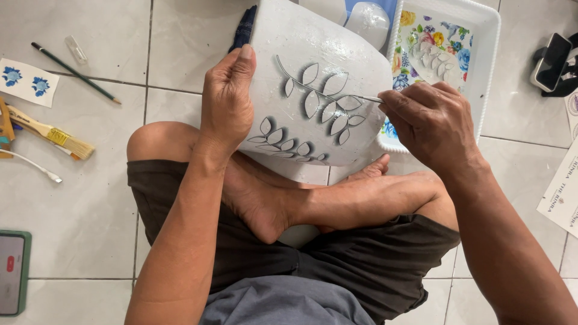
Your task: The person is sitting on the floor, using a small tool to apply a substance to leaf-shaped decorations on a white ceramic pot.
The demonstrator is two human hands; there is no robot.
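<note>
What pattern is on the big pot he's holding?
Leafy sprigs in white with grey shading on the white pot, seen in the head view.

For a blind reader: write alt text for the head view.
Seated cross-legged on a tiled floor, a person steadies a white ceramic pot with raised leaf sprigs with the left hand, while the right hand touches a thin brush to a leaf. A flat wooden-handled paintbrush lies left.
</note>
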